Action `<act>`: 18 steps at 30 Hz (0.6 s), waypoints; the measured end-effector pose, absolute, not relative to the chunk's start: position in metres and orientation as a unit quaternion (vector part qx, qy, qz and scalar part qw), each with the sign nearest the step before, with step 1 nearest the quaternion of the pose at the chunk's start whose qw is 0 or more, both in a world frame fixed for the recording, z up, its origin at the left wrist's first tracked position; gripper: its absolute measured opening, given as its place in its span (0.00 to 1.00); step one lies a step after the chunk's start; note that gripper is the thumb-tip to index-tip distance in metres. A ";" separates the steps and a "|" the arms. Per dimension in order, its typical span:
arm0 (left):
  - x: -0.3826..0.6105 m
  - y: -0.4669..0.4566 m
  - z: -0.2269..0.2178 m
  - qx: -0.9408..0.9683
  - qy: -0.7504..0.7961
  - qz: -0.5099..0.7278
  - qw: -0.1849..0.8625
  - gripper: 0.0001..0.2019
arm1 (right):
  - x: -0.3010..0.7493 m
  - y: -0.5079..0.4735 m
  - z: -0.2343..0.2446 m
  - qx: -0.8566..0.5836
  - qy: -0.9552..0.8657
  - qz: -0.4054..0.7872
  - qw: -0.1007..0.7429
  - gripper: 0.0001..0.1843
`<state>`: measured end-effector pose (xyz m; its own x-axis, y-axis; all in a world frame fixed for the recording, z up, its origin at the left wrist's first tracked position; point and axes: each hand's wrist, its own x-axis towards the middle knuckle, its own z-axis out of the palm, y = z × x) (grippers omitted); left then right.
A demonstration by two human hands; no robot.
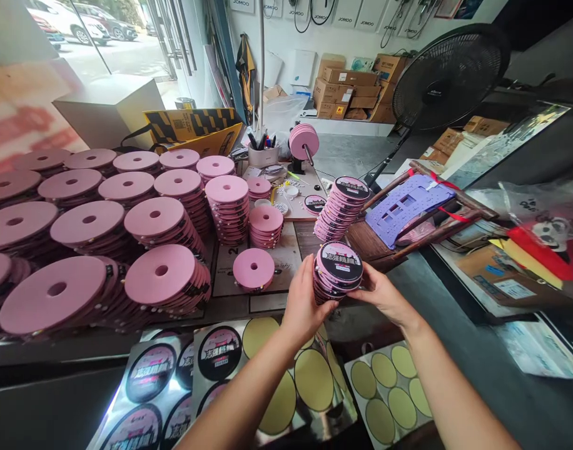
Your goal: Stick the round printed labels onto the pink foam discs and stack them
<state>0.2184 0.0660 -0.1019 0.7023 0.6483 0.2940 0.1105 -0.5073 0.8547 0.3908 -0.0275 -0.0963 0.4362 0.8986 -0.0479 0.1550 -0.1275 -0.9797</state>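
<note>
Between my two hands is a short stack of pink foam discs (340,265), the top one covered by a round black label with white lettering. My left hand (305,297) wraps the near left side of the stack, while my right hand (378,289) grips its right side with thumb and fingers. Just behind it leans a taller stack of labelled discs (340,209). To the left lies a low pink disc (253,269) with a centre hole. Below my forearms are a sheet of round black stickers (219,353) and sheets with yellowish circles (314,380).
Many tall stacks of pink discs (159,275) fill the left of the table. A pen holder (263,152) and a disc spindle (304,142) stand at the back. On the right are a purple plastic stool (406,206) on a wooden chair and a black fan (448,78).
</note>
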 end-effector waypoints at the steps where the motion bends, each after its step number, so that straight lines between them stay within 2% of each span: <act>1: 0.207 0.066 -0.102 0.816 0.241 0.302 0.429 0.42 | 0.388 -0.034 -0.094 -0.687 -0.387 0.318 0.527 0.33; 3: 0.172 0.067 -0.105 0.825 0.261 0.295 0.406 0.36 | 0.371 -0.050 -0.091 -0.745 -0.348 0.205 0.530 0.33; 5: 0.126 0.069 -0.112 0.841 0.281 0.275 0.372 0.24 | 0.339 -0.067 -0.093 -0.784 -0.317 0.114 0.521 0.26; 7: 0.078 0.072 -0.121 0.872 0.279 0.213 0.342 0.18 | 0.292 -0.078 -0.099 -0.788 -0.357 0.153 0.477 0.16; 9: 0.040 0.074 -0.130 0.911 0.240 0.126 0.311 0.18 | 0.241 -0.080 -0.110 -0.751 -0.463 0.217 0.417 0.15; 12: 0.009 0.075 -0.136 0.920 0.238 0.051 0.306 0.28 | 0.182 -0.068 -0.134 -0.716 -0.570 0.209 0.346 0.24; 14: 0.003 0.073 -0.137 0.873 0.323 0.090 0.353 0.27 | 0.164 -0.053 -0.147 -0.708 -0.600 0.183 0.325 0.26; 18: 0.009 0.069 -0.140 0.641 0.525 0.267 0.491 0.21 | 0.158 -0.024 -0.155 -0.699 -0.616 0.169 0.322 0.21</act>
<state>0.0087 0.0689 -0.1400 0.3050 0.9365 -0.1730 0.4110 0.0344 0.9110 0.1577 -0.0244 -0.1546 0.1838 0.9697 0.1610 0.7526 -0.0335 -0.6577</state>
